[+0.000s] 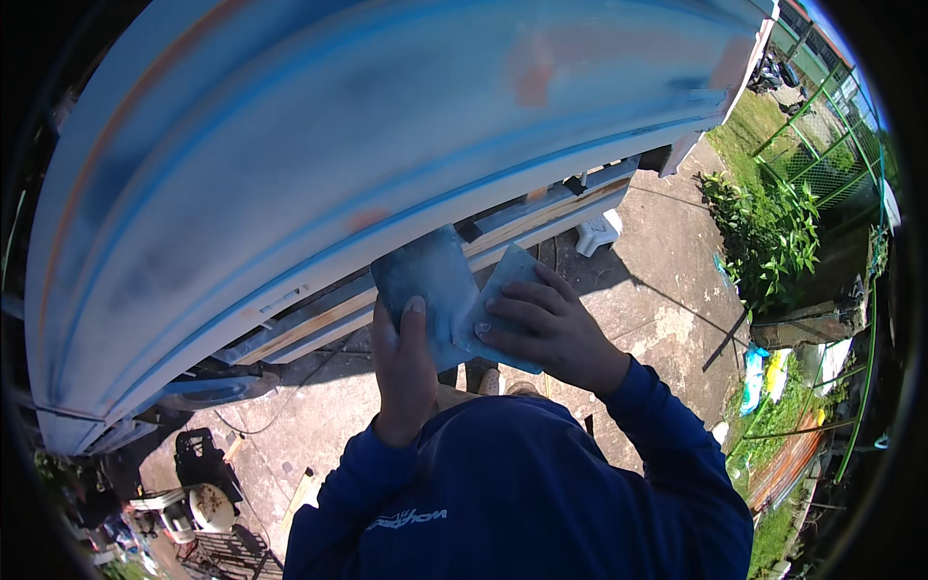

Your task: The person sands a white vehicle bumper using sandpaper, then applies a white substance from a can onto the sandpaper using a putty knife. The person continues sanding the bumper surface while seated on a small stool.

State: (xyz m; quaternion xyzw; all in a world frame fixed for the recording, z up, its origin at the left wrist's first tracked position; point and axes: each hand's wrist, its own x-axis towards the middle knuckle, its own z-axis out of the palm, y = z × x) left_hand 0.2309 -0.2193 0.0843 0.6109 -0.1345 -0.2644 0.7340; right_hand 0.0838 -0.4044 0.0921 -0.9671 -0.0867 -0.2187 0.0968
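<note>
My left hand (401, 362) grips a dusty blue-grey sheet (425, 275) that looks like sandpaper, its thumb lying across the face. Close against it, my right hand (541, 324) holds a paler, greenish-blue flat piece (507, 275), fingers bent over its front. The two pieces meet or overlap in the middle; I cannot tell whether they are one folded sheet. Both hands are in front of my chest, just below the edge of a large curved panel (319, 145). Its surface is whitish and hazy blue, with blue lines and several reddish-brown patches.
Under the panel run pale slats (551, 217), with a small white stool (597, 232) near their right end. On the concrete floor (667, 290) my feet show below my hands. A bush (768, 227) and green wire fence (831, 135) border the right; a round-topped stool (211, 507) stands lower left.
</note>
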